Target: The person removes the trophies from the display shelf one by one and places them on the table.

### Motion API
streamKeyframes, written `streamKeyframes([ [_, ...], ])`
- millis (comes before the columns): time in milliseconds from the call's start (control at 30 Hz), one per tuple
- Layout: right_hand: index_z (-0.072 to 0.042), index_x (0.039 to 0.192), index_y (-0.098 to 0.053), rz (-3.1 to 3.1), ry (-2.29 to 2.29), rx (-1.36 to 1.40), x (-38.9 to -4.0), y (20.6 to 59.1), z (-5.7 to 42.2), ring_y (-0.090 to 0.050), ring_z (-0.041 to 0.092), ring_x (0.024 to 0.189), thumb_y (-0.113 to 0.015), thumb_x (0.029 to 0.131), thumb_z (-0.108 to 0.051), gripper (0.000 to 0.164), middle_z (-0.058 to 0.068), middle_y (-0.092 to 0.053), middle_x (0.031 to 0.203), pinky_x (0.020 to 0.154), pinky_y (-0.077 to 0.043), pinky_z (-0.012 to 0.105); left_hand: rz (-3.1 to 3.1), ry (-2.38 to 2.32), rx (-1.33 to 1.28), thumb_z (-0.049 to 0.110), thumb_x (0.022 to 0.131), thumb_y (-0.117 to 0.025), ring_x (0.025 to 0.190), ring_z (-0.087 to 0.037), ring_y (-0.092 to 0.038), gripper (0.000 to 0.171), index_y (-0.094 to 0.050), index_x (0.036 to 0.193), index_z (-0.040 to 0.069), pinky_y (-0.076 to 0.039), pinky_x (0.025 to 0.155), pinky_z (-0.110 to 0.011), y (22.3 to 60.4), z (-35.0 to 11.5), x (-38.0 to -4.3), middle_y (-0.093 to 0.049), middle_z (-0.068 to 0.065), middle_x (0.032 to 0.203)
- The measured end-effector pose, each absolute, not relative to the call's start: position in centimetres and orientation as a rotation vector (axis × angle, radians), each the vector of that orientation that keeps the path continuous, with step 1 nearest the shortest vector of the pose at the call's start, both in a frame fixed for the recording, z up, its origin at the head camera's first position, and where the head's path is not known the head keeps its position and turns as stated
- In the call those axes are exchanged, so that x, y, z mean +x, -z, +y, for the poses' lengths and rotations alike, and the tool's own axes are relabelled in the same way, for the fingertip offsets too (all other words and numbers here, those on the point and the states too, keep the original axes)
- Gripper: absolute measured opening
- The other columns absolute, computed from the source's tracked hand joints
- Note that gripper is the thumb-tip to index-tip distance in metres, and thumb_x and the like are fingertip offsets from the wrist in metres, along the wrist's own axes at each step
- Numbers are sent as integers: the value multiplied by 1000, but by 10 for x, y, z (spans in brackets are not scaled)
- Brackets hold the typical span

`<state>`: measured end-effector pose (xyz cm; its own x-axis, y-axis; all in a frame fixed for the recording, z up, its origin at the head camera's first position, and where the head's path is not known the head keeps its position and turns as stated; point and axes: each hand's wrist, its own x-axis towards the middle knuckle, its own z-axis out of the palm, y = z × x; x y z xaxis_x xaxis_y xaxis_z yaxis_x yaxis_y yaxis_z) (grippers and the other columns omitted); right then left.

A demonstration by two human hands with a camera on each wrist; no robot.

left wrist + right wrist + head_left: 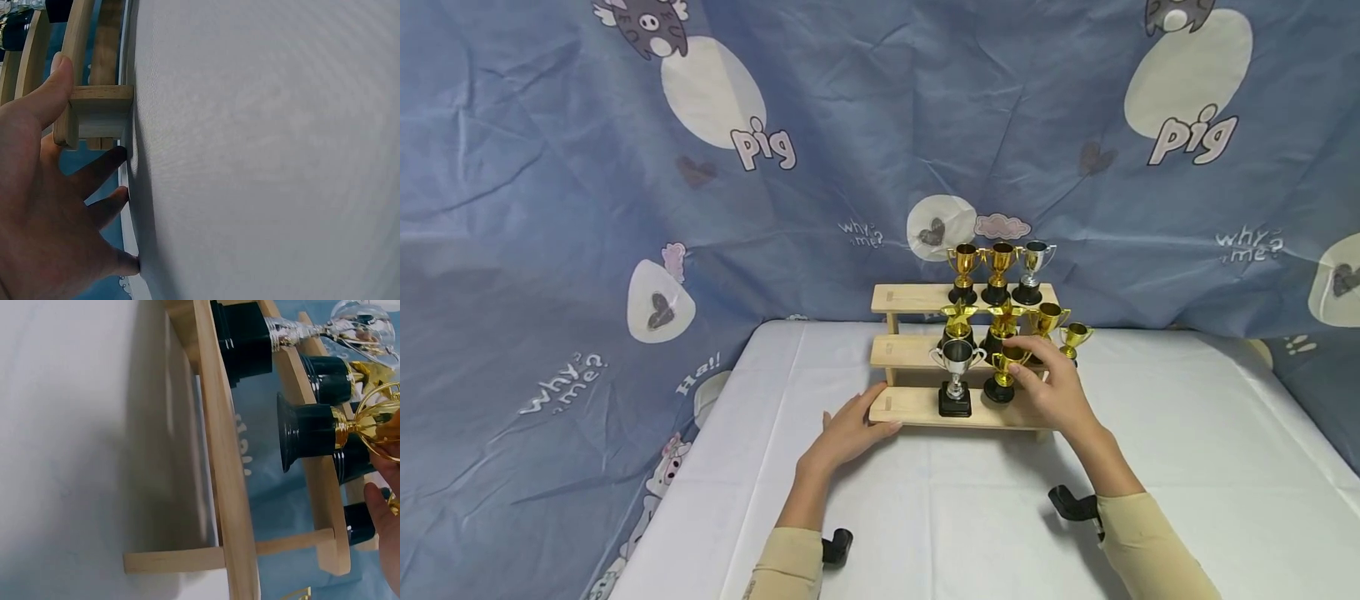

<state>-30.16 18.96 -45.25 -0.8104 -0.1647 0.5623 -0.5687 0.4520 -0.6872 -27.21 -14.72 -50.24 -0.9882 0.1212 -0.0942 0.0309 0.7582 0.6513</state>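
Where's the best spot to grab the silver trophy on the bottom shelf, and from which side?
Its narrow stem, probably, from the front: the silver trophy stands upright by the front edge of the shelf, with handles at its sides and a star trophy behind.

Screened-off tabletop workspace. Before you stands a white-clothed table [970, 517], enclosed ahead and on both sides by a blue fabric backdrop [850, 100] with cartoon-pig prints [651, 25]; since this hides the room, you cannot tell its kind.
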Motion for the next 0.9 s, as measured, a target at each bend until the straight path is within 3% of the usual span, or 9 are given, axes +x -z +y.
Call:
streamKeyframes([
  [167,-10,123,-68,-2249,-1316,607,-302,448,193,-53,2,116,-70,90,-2,35,10,-69,121,99,-40,24,2831,-1041,137,65,84,-66,149,-34,-33,77,-35,151,44,-1,111,-81,503,-148,-274,-44,0,156],
  [367,1,119,-68,-2226,-1329,580,-298,439,193,-54,0,112,-69,88,5,32,19,-68,118,96,-41,21,2828,-1037,118,67,83,-66,150,-32,-31,78,-35,151,46,0,113,-79,501,-147,-276,-43,1,157],
  [533,0,119,-68,-2214,-1379,560,-299,438,200,-51,-9,113,-68,89,5,30,18,-67,118,99,-36,12,2818,-1039,117,68,82,-66,150,-32,-32,78,-35,151,46,1,113,-78,500,-147,-275,-43,2,157],
  [733,-8,119,-70,-2210,-1400,537,-304,445,214,-52,-8,111,-68,90,-1,30,10,-67,116,99,-38,18,2810,-1034,107,68,82,-66,149,-31,-33,79,-36,151,46,1,113,-78,502,-147,-273,-43,2,157],
  [900,0,117,-68,-2146,-1478,514,-307,451,226,-53,-3,112,-66,89,4,29,18,-65,117,101,-36,20,2805,-1042,110,66,82,-67,149,-32,-34,79,-35,151,45,1,113,-78,502,-148,-272,-44,0,156],
])
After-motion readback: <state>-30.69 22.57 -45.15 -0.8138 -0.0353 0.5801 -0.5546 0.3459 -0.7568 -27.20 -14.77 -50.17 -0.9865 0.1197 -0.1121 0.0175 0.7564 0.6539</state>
